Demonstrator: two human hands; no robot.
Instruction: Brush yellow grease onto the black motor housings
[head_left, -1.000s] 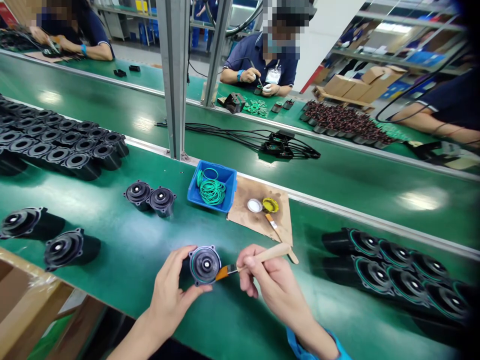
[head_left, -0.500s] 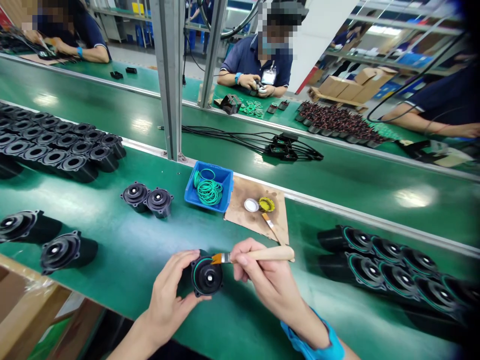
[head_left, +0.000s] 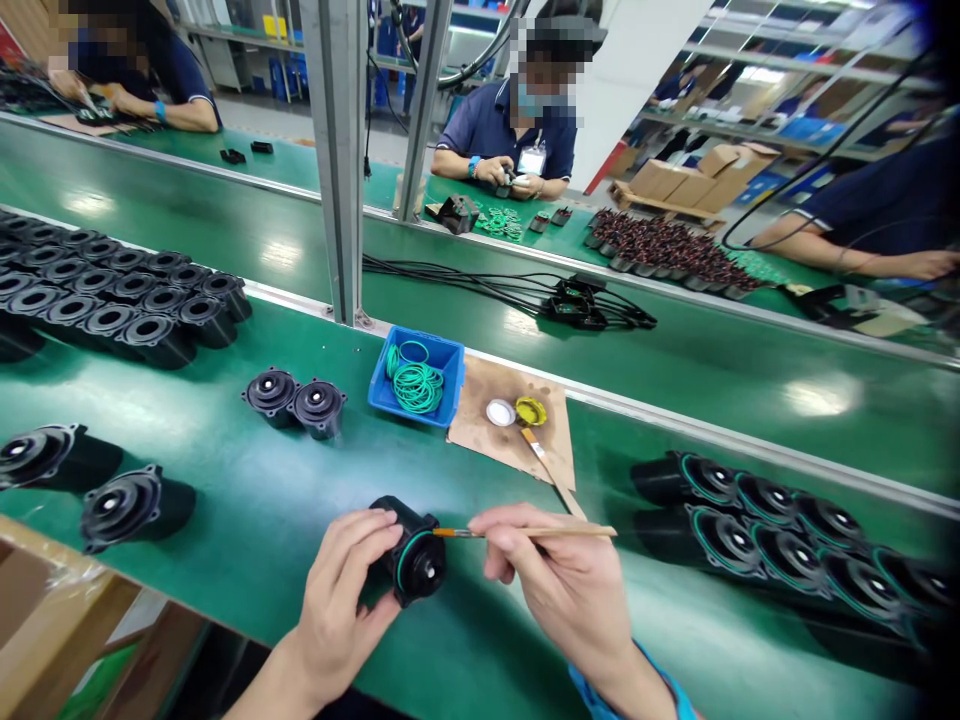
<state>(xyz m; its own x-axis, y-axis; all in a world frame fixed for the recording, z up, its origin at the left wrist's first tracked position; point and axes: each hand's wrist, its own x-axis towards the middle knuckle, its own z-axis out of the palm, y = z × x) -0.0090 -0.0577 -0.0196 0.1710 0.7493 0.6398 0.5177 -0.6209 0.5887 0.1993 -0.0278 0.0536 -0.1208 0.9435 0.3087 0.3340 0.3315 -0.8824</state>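
Note:
My left hand (head_left: 341,580) is wrapped round a black cylindrical housing (head_left: 411,560), tilted so its round face points right and toward me. A green ring (head_left: 406,566) sits around that face. Between the thumb and fingers of my right hand (head_left: 551,570) is a paintbrush (head_left: 540,531) with a pale wooden handle, seen edge-on. Its orange bristles touch the housing's rim beside the green ring. A second brush (head_left: 551,470) lies on brown cardboard (head_left: 480,400), below a white cap (head_left: 500,412) and a yellow lid (head_left: 531,410).
A blue bin (head_left: 379,390) of green rings (head_left: 418,387) stands behind the housing. Ringed housings (head_left: 780,545) line the right; two housings (head_left: 294,400) stand left of the bin, more (head_left: 124,505) nearer me. Rows of open housings (head_left: 112,290) fill the far left. A metal post (head_left: 337,180) rises behind.
My left hand has tipped the housing so its side shows more and its face turns rightward. The brush in my right hand has rolled from its flat side to its thin edge.

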